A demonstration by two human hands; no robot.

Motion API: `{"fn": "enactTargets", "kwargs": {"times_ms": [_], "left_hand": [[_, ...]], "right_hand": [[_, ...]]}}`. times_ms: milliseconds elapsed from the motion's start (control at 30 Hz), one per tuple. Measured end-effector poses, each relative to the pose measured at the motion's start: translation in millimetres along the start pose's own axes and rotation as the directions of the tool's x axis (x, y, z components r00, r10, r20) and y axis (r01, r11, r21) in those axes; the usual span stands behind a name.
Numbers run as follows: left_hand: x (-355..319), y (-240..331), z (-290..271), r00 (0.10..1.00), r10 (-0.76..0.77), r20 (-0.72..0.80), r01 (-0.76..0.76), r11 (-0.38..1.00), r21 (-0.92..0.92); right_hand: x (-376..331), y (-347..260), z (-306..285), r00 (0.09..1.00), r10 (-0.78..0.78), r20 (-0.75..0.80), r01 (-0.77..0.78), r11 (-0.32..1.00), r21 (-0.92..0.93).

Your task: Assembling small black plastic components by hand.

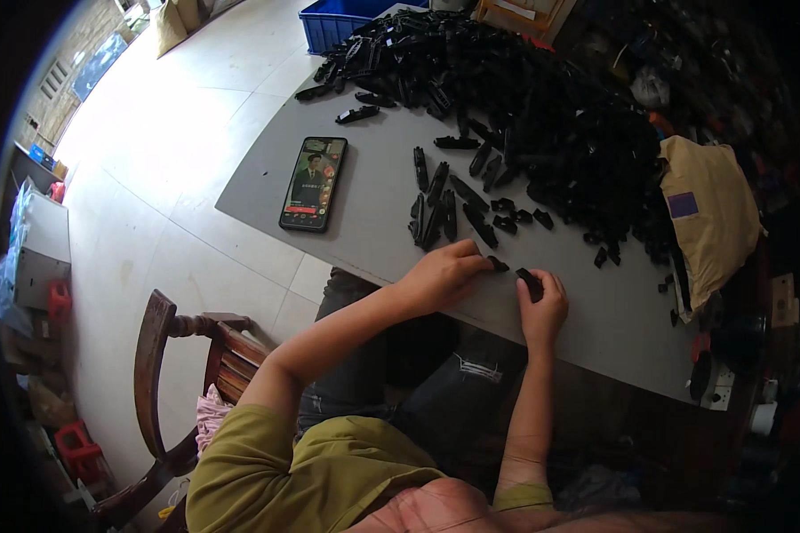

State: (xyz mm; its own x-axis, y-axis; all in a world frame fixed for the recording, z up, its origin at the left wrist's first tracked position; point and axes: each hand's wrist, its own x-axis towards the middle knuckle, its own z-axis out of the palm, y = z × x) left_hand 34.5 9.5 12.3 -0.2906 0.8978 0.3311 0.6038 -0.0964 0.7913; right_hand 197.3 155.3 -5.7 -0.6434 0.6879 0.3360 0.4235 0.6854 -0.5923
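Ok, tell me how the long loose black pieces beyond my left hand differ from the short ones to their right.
The long black pieces are narrow strips; the short black pieces are stubby and compact. Long pieces outnumber short pieces in that patch. The long pieces start just beyond your left hand, while the short pieces sit farther right. Both are black and lie on the grey table.

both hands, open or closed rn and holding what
Left hand: closed, fingertips pinching a small black piece.
Right hand: closed, holding a black part between thumb and fingers.
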Motion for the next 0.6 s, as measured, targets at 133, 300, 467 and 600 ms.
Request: {"fn": "enactTargets", "kwargs": {"times_ms": [133, 300, 467, 600], "left_hand": [[0, -8, 15, 0.999, 0.014, 0.04, -0.02, 0.987, 0.158], [14, -5, 5, 0.981, -0.066, -0.184, 0.061, 0.998, -0.034], [36, -11, 18, 0.964, 0.231, -0.132, -0.191, 0.947, 0.26], [46, -10, 23, 0.981, 0.012, 0.191, -0.089, 0.911, 0.402]], "right_hand": [[-2, -9, 5, 0.996, -0.079, -0.048, 0.074, 0.992, -0.101], [-3, -4, 9, 0.993, -0.083, -0.081, 0.081, 0.996, -0.031], [-1, -9, 10, 0.992, -0.078, -0.099, 0.07, 0.994, -0.089], [-6, -2, 9, 0.988, -0.068, -0.136, 0.063, 0.997, -0.044]]}}
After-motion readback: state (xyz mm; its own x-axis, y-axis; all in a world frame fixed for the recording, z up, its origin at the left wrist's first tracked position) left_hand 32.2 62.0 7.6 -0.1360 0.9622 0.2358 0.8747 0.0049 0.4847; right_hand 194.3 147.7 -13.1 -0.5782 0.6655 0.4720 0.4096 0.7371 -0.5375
